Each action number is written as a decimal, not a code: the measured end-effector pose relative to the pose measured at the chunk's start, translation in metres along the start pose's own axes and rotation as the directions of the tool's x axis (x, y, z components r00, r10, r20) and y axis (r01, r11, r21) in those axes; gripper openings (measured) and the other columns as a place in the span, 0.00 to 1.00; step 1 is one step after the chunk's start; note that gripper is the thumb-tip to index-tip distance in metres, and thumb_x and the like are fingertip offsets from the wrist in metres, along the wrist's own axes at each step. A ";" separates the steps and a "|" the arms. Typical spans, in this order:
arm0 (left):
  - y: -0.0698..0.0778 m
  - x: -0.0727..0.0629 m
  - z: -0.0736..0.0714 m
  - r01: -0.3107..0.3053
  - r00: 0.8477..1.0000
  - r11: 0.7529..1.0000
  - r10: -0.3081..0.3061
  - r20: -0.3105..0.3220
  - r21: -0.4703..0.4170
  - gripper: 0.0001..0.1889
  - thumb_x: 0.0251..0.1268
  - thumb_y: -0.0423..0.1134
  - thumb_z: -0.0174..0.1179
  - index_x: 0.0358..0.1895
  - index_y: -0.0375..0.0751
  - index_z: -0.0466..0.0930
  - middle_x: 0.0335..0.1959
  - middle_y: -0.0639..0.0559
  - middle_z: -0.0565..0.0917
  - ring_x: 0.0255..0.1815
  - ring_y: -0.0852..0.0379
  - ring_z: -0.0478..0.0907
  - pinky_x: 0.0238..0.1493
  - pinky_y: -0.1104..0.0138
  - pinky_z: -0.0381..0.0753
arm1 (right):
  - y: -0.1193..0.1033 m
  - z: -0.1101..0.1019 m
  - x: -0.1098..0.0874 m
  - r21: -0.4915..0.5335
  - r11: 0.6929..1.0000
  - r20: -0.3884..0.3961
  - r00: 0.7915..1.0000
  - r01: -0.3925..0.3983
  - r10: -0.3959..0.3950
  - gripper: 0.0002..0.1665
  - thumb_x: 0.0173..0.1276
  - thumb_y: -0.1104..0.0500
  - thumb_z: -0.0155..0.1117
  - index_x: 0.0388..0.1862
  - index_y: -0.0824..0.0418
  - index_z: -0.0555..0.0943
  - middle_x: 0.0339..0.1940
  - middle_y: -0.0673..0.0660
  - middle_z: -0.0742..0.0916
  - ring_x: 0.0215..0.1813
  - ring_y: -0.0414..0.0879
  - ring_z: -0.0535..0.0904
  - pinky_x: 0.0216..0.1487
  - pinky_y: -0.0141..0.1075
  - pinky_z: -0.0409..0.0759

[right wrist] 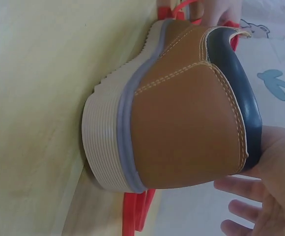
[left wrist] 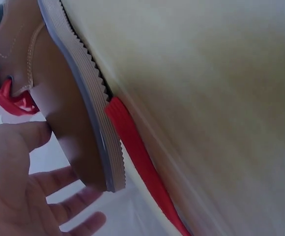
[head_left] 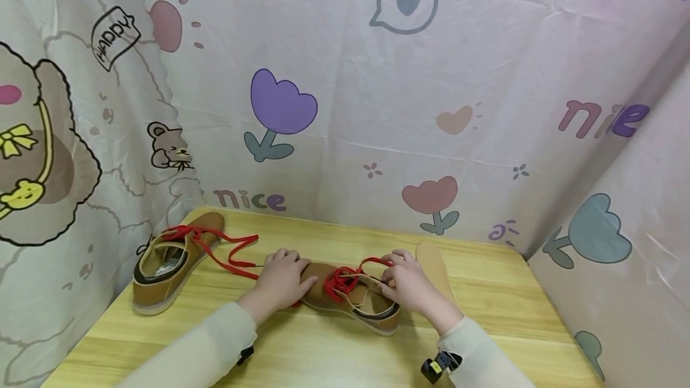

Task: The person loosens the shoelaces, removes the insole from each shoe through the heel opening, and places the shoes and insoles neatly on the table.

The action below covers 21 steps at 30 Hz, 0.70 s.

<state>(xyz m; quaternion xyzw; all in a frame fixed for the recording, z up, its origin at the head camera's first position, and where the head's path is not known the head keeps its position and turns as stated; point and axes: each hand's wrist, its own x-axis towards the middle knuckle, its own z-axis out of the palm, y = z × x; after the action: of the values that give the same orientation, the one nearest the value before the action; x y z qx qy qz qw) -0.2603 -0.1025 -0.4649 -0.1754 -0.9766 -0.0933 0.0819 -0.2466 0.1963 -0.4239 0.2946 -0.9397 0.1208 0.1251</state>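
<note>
A tan-brown shoe (head_left: 318, 298) with red laces tied over its tongue lies on the table, sole down, its toe to the left. At the toe, my left hand (head_left: 283, 280) holds the shoe, thumb (left wrist: 32, 135) on the upper and fingers round the front edge. My right hand (head_left: 408, 280) grips the dark padded collar (right wrist: 243, 105) at the heel end, with its thumb at the rim and the other fingers on the far side. A red lace (left wrist: 142, 162) runs along beside the sole in the left wrist view.
A matching shoe (head_left: 183, 275) stands at the table's left edge, its long red lace (head_left: 235, 265) trailing toward my left hand. Behind my right hand lies a flat tan insole (head_left: 432, 263). A printed curtain (head_left: 345, 106) hangs round the back and sides of the wooden table (head_left: 323, 352).
</note>
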 end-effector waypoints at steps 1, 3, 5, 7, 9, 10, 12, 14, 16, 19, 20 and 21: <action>0.001 -0.001 0.000 0.002 1.000 1.000 -0.002 -0.002 0.008 0.27 0.70 0.61 0.57 0.59 0.46 0.83 0.54 0.45 0.80 0.60 0.40 0.71 0.62 0.43 0.68 | 0.000 0.000 0.000 0.001 1.000 -0.003 1.000 0.000 0.000 0.11 0.59 0.59 0.76 0.19 0.53 0.84 0.55 0.63 0.84 0.63 0.65 0.71 0.62 0.65 0.68; 0.002 -0.003 0.000 0.008 1.000 1.000 -0.008 -0.007 0.015 0.27 0.70 0.62 0.57 0.59 0.46 0.83 0.54 0.44 0.80 0.60 0.40 0.71 0.61 0.43 0.69 | 0.001 0.001 0.001 0.000 1.000 -0.009 1.000 -0.001 0.001 0.10 0.59 0.59 0.76 0.20 0.53 0.85 0.55 0.63 0.84 0.63 0.65 0.71 0.62 0.64 0.69; 0.002 -0.005 -0.001 0.010 1.000 1.000 -0.010 -0.013 0.011 0.27 0.70 0.62 0.57 0.59 0.46 0.82 0.54 0.44 0.80 0.60 0.39 0.72 0.61 0.43 0.69 | 0.000 0.001 0.001 -0.006 1.000 -0.013 1.000 -0.007 0.007 0.10 0.58 0.59 0.77 0.20 0.53 0.85 0.55 0.62 0.84 0.63 0.64 0.71 0.62 0.63 0.69; 0.002 -0.005 -0.001 0.001 1.000 1.000 -0.001 -0.011 -0.024 0.27 0.71 0.61 0.57 0.61 0.45 0.81 0.56 0.43 0.80 0.62 0.38 0.71 0.62 0.42 0.68 | -0.001 0.000 0.000 -0.010 1.000 -0.011 1.000 -0.028 0.028 0.09 0.59 0.58 0.77 0.21 0.53 0.86 0.56 0.62 0.84 0.63 0.64 0.71 0.63 0.62 0.69; -0.001 -0.005 -0.002 -0.037 0.999 0.995 0.038 0.005 -0.092 0.27 0.72 0.59 0.56 0.64 0.45 0.79 0.60 0.43 0.79 0.66 0.37 0.69 0.64 0.40 0.65 | -0.002 -0.003 -0.003 -0.015 0.998 -0.008 0.998 -0.062 0.062 0.09 0.58 0.57 0.77 0.21 0.53 0.86 0.57 0.61 0.84 0.64 0.63 0.71 0.64 0.59 0.69; -0.003 -0.004 -0.002 -0.062 0.998 0.989 0.065 0.021 -0.138 0.27 0.73 0.58 0.56 0.66 0.44 0.78 0.62 0.42 0.78 0.68 0.36 0.67 0.65 0.39 0.63 | -0.003 -0.004 -0.004 -0.019 0.996 -0.007 0.997 -0.083 0.083 0.09 0.58 0.57 0.77 0.21 0.52 0.86 0.57 0.61 0.84 0.64 0.62 0.71 0.65 0.58 0.69; -0.007 -0.004 -0.004 -0.110 0.990 0.967 0.128 0.065 -0.231 0.28 0.74 0.56 0.55 0.69 0.44 0.74 0.68 0.43 0.74 0.73 0.35 0.61 0.68 0.36 0.58 | -0.005 -0.009 -0.008 -0.027 0.992 -0.005 0.992 -0.123 0.122 0.09 0.58 0.56 0.77 0.21 0.52 0.86 0.57 0.61 0.83 0.64 0.61 0.72 0.64 0.57 0.70; -0.012 -0.003 -0.004 -0.147 0.975 0.942 0.189 0.114 -0.303 0.30 0.75 0.56 0.54 0.72 0.44 0.71 0.72 0.43 0.70 0.76 0.34 0.56 0.70 0.35 0.53 | -0.007 -0.014 -0.010 -0.037 0.988 -0.007 0.988 -0.151 0.151 0.10 0.57 0.55 0.77 0.19 0.52 0.85 0.56 0.61 0.84 0.63 0.61 0.72 0.64 0.55 0.71; -0.017 -0.002 -0.005 -0.165 0.962 0.925 0.227 0.151 -0.342 0.31 0.75 0.57 0.53 0.74 0.44 0.69 0.74 0.44 0.67 0.77 0.34 0.53 0.71 0.34 0.50 | -0.009 -0.017 -0.013 -0.052 0.985 -0.005 0.986 -0.167 0.167 0.12 0.56 0.54 0.77 0.16 0.51 0.84 0.55 0.62 0.84 0.61 0.61 0.73 0.62 0.55 0.72; -0.022 -0.001 -0.003 -0.181 0.951 0.917 0.255 0.174 -0.356 0.33 0.75 0.59 0.52 0.74 0.44 0.68 0.76 0.44 0.65 0.78 0.34 0.51 0.71 0.35 0.48 | -0.010 -0.018 -0.014 -0.060 0.982 0.006 0.984 -0.180 0.181 0.15 0.56 0.54 0.76 0.14 0.50 0.82 0.54 0.62 0.85 0.59 0.61 0.74 0.61 0.55 0.73; -0.022 -0.001 -0.003 -0.183 0.950 0.915 0.259 0.176 -0.359 0.33 0.75 0.59 0.53 0.75 0.44 0.67 0.76 0.44 0.65 0.78 0.33 0.52 0.71 0.35 0.48 | -0.010 -0.018 -0.015 -0.062 0.981 0.009 0.983 -0.183 0.184 0.16 0.57 0.54 0.76 0.13 0.49 0.81 0.53 0.62 0.85 0.59 0.61 0.74 0.61 0.55 0.73; -0.022 -0.001 -0.002 -0.186 0.949 0.914 0.262 0.174 -0.362 0.33 0.74 0.59 0.53 0.74 0.44 0.67 0.76 0.44 0.65 0.77 0.33 0.52 0.71 0.35 0.48 | -0.009 -0.017 -0.015 -0.061 0.981 0.010 0.983 -0.185 0.186 0.17 0.57 0.55 0.76 0.13 0.49 0.80 0.53 0.62 0.85 0.59 0.61 0.74 0.61 0.56 0.73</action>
<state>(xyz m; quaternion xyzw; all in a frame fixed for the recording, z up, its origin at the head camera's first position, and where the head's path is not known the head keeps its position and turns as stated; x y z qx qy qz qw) -0.2675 -0.1239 -0.4662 -0.3072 -0.9220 -0.2308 -0.0476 -0.2261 0.2021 -0.4108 0.2030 -0.9671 0.1012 0.1150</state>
